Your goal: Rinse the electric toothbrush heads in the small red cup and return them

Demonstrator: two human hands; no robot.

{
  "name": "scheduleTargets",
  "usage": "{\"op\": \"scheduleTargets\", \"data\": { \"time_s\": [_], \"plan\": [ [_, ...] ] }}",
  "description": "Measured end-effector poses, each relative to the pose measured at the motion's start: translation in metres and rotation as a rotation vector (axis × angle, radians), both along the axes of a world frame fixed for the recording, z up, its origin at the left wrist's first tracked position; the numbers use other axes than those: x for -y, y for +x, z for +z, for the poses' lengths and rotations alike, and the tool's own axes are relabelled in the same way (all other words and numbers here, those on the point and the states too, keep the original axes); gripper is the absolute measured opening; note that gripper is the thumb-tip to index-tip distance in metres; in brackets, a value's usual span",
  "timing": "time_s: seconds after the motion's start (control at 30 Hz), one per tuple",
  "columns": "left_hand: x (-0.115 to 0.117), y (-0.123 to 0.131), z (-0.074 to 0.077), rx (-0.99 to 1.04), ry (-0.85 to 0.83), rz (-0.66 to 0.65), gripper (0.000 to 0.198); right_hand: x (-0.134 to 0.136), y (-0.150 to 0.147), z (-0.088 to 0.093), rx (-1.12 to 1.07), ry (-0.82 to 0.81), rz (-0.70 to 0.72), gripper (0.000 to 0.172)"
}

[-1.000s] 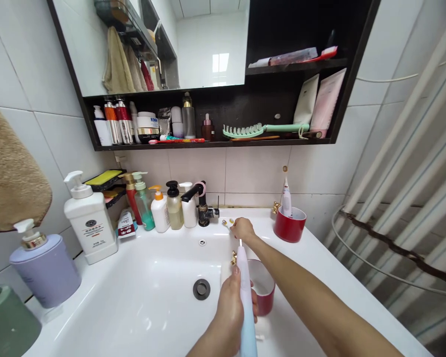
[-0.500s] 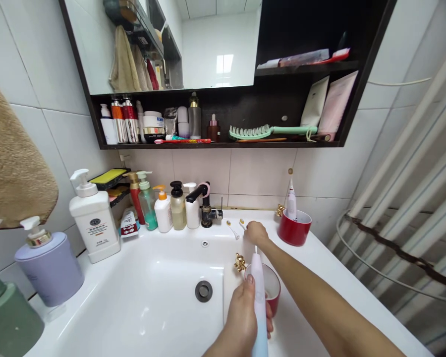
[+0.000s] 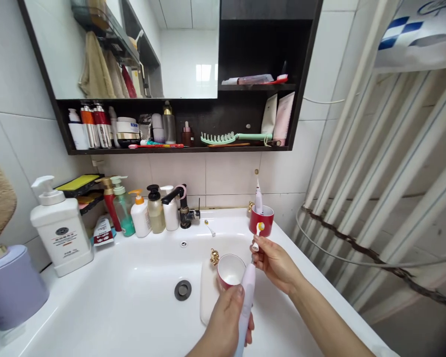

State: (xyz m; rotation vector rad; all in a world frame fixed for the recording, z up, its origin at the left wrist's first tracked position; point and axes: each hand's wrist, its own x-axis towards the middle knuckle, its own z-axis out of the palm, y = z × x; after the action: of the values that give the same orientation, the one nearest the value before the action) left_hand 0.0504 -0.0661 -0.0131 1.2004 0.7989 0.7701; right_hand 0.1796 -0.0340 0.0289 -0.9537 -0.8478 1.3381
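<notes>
Left hand [image 3: 225, 317] wraps the toothbrush handle [image 3: 247, 292]. Right hand [image 3: 278, 263] pinches a brush head [image 3: 259, 231] just above the handle's tip; contact unclear. Near cup [image 3: 232, 267] sits just beyond left grip, far cup [image 3: 267, 226] past right grip.

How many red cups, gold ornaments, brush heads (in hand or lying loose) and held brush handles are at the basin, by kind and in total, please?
Red cups: 2 (near cup, far cup)
Gold ornaments: 2 (near ornament, far ornament)
Brush heads: 2 (held head, loose head)
Held handles: 1 (handle)
Total: 7
</notes>
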Motion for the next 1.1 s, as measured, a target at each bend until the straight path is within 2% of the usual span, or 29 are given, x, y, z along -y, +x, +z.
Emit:
{"op": "scheduleTargets", "data": {
  "time_s": [0.17,0.63,0.83,0.97,1.1],
  "plan": [
    [-0.002,0.002,-0.003,-0.010,-0.012,0.034,0.042,-0.002,-0.005,-0.004,0.046,-0.010,0.017,0.020],
    [-0.002,-0.001,0.001,-0.034,-0.036,-0.001,0.041,-0.001,-0.008,-0.007,0.055,-0.009,-0.040,0.023],
    [-0.003,0.001,-0.002,-0.034,-0.042,0.027,0.040,-0.001,-0.008,-0.005,0.191,0.050,-0.039,0.023],
    [-0.004,0.003,-0.003,0.019,-0.116,0.032,0.045,-0.002,-0.010,-0.006,0.315,0.095,-0.094,0.025],
    [-0.004,0.005,-0.003,0.104,-0.240,0.014,0.049,-0.001,-0.013,-0.009,0.293,0.076,-0.069,0.027]
  ]
}}
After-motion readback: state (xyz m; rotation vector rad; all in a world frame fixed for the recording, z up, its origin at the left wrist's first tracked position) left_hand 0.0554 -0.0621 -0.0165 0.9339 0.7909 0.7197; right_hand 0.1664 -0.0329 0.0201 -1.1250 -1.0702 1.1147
